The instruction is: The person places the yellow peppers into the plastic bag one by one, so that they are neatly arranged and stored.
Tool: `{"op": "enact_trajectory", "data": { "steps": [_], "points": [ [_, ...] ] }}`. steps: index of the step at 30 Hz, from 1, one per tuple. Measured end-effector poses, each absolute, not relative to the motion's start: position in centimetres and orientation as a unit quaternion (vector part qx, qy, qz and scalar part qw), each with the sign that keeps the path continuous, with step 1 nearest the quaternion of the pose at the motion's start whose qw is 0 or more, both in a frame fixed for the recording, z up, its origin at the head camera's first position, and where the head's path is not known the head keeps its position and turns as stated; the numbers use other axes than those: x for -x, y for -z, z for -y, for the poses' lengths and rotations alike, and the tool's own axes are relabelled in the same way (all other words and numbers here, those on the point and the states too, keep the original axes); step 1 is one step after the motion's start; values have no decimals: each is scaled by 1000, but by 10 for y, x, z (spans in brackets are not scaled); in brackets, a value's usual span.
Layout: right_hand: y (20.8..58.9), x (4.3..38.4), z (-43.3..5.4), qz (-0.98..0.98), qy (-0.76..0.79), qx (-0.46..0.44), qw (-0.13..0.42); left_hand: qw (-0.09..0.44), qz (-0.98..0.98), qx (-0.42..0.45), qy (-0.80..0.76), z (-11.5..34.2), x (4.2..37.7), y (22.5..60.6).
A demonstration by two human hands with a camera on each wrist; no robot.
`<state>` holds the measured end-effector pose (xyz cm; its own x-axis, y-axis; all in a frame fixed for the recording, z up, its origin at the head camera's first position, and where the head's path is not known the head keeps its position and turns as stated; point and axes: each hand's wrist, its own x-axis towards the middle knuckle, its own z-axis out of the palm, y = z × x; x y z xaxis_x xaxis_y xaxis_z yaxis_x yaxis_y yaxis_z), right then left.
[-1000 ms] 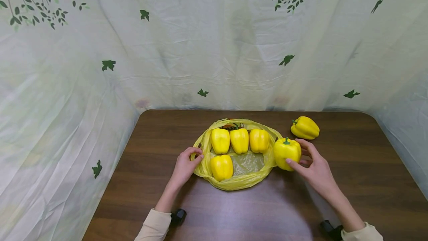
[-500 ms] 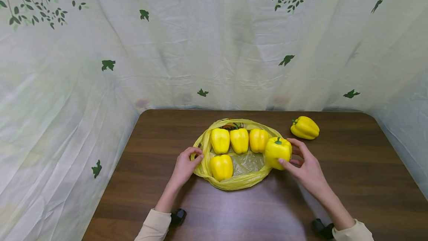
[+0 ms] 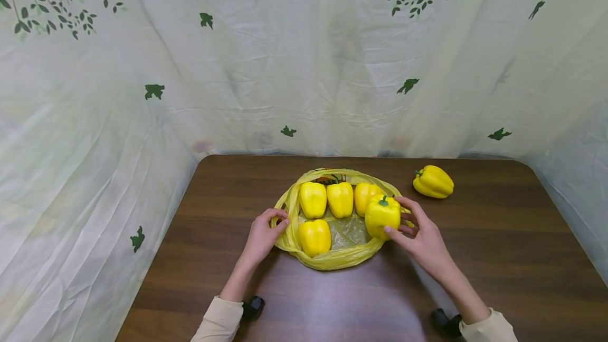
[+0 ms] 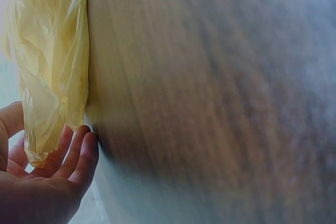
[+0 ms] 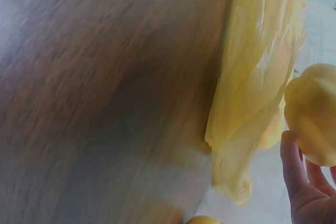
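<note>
A yellow bell pepper [image 3: 380,218] with a green stem is pinched upright between the thumb and fingers of my right hand [image 3: 424,237]. It hangs over the right part of an open yellow plastic bag [image 3: 328,264]. Inside the bag, three yellow peppers [image 3: 340,200] form a back row, the rightmost partly hidden by the held one. Another pepper [image 3: 315,238] lies at the front left. My left hand [image 3: 265,234] grips the bag's left rim; the left wrist view shows its fingers around the thin plastic [image 4: 50,77].
One more yellow pepper [image 3: 433,181] lies on its side on the brown wooden table [image 3: 503,247], behind and right of the bag. A pale curtain with leaf prints [image 3: 323,83] hangs behind the table and along its sides.
My right hand has carried its pepper leftward, from beside the bag's right rim to over the bag's inside. The left hand has stayed at the rim.
</note>
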<state>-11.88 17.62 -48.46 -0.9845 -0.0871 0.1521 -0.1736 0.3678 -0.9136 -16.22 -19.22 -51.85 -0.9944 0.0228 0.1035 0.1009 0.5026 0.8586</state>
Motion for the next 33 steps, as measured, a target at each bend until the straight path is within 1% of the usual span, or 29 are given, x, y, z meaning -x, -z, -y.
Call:
{"op": "enact_trajectory", "data": {
  "steps": [10,27,33],
  "points": [
    [486,120,-163,811,-578,-91,31,39,867,32,496,192,162,519],
    [493,123,-142,811,-576,-103,-14,32,866,27,498,192,162,519],
    [498,126,-138,816,-564,-122,-19,38,866,35,497,192,162,520]
  ]
}}
